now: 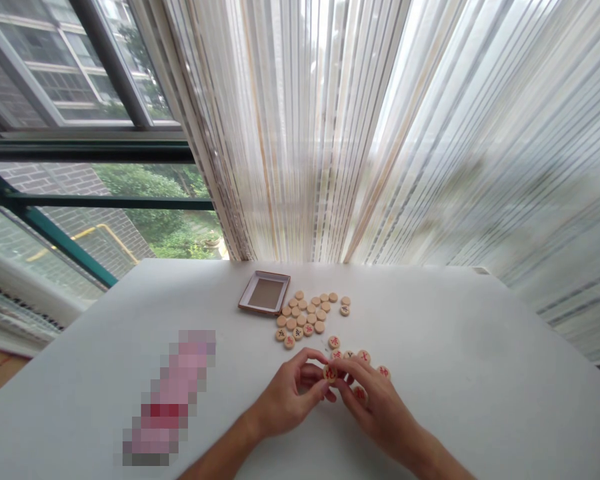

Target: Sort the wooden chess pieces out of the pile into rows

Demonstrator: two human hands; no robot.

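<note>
The person's left hand (285, 399) and right hand (376, 399) met at one round, pale wood-coloured disc with a red character (330, 374). The fingertips of both hands were pinching this disc at its edge, just above the white smooth table (480, 413), and its marked face was visible.

I take the held disc as the centre of the clock, with twelve pointing to the curtain. At twelve o'clock, near the fingers, lay a similar disc with a red mark (334, 342). Another red-marked disc (383, 372) was at three, just beyond the right hand, and one more (361, 395) was at four, partly covered by this hand.

Farther away, at between eleven and twelve, there was a loose group of pale round discs (311, 309). Most showed plain faces; a few at the near side had red or black characters. At about eleven stood a shallow square tray with brown rim (265, 293), just beside the group.

At nine, well apart, was a pink long object, blurred into blocks (173, 390). At twelve hung a whitish striped sheer curtain (300, 133), behind the table.
</note>
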